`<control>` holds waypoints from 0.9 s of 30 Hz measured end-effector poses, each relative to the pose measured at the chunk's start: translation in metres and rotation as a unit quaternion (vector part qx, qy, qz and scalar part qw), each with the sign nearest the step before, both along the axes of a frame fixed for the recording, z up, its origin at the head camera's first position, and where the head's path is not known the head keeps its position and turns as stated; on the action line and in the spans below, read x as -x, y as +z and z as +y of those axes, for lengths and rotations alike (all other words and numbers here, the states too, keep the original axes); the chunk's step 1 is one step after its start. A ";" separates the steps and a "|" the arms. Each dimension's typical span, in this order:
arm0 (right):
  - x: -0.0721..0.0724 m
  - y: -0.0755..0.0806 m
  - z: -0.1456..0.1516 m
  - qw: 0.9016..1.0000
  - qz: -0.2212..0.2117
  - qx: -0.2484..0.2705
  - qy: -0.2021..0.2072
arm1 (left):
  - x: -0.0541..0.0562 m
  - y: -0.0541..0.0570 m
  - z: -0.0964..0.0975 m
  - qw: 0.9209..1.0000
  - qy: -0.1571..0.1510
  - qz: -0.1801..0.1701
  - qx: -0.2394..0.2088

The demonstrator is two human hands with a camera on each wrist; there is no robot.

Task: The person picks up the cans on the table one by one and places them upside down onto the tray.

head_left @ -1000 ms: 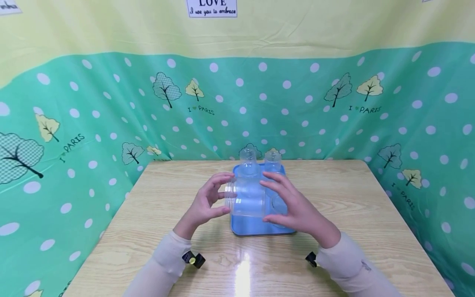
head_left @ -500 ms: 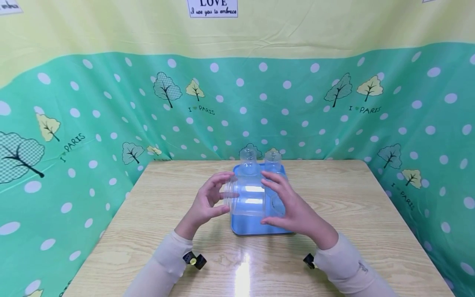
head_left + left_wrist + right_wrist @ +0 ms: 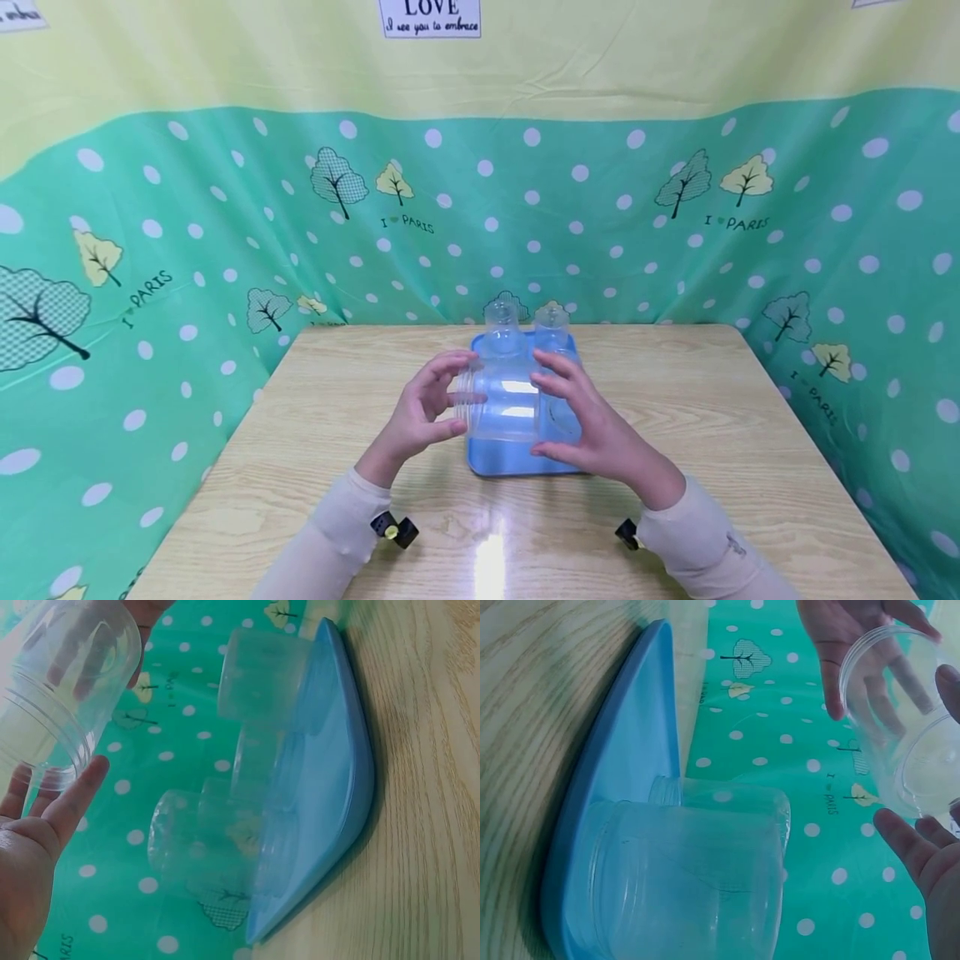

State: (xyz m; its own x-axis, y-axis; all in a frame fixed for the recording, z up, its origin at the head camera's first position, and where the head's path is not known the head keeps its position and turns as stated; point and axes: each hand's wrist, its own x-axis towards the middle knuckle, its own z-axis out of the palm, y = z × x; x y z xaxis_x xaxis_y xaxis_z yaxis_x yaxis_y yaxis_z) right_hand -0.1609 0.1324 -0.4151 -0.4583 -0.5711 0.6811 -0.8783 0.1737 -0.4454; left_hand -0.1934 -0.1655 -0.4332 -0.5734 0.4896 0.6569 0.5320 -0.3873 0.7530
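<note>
A clear plastic jar (image 3: 504,402) lies on its side in the air above the blue tray, held between both hands. My left hand (image 3: 420,408) grips its threaded mouth end, thumb below and fingers above. At the base end, my right hand (image 3: 592,421) holds it with thumb and fingers spread round the edge. The left wrist view shows the jar (image 3: 75,682) with its ridged mouth towards the left hand (image 3: 30,847). In the right wrist view the jar (image 3: 892,750) is see-through, with the left hand's fingers visible through it.
Below the jar, the blue tray (image 3: 517,462) rests on a wooden table (image 3: 360,358). Several more clear jars stand on it, including one (image 3: 502,329) at the back left, one (image 3: 552,325) at the back right and a large one (image 3: 697,885) on the right. A patterned cloth (image 3: 480,208) hangs behind.
Bright glints have appeared on the held jar's side, and it seems to have turned slightly. Both hands have shifted only a little and remain at its two ends.
</note>
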 end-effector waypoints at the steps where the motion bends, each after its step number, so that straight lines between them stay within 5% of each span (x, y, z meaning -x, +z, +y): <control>1: 0.000 0.000 0.000 1.000 0.002 0.002 0.002 | 0.000 0.000 0.000 1.000 -0.001 -0.002 -0.001; 27: 0.004 -0.007 0.001 1.000 0.014 0.015 0.003 | -0.001 -0.002 0.001 0.999 0.011 -0.010 0.035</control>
